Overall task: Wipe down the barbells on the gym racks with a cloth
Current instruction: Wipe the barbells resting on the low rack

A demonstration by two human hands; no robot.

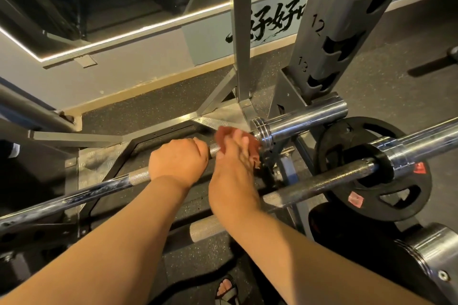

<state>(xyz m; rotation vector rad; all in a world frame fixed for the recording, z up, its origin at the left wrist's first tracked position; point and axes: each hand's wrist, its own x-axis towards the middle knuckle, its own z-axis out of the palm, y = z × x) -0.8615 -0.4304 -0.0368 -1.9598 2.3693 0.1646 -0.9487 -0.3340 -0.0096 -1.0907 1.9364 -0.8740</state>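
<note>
- Head view: the fingers of the left hand (178,163) are curled tight round the knurled shaft of the barbell (99,187), with the knuckles on top.
- Just beside it, towards the collar, the right hand (233,168) holds a red cloth (249,142) against the same shaft. The fingers are blurred, but they seem to wrap the cloth around the bar rather than lie flat on it.
- The cloth sits on the last stretch of shaft, touching the ribbed collar where the chrome sleeve begins.
- Both forearms are bare and reach in from the bottom edge, the right one crossing over a second barbell (322,181).
- The barbell runs from the lower left up to the right. Its sleeve end is just in front of the foot of the rack upright (329,32), a grey post with numbered hook slots.
- The second barbell lies nearer the person and roughly parallel, with a black collar and chrome sleeve at the right.
- A black weight plate (401,195) with red stickers stands behind that sleeve.
- Another chrome sleeve end (433,255) shows at the bottom right corner.
- Below is speckled black rubber floor (153,106), with a sandalled foot (226,290) at the bottom edge.
- Beyond the rack, a grey wall (138,67) carries a mirror and black brush lettering.
</note>
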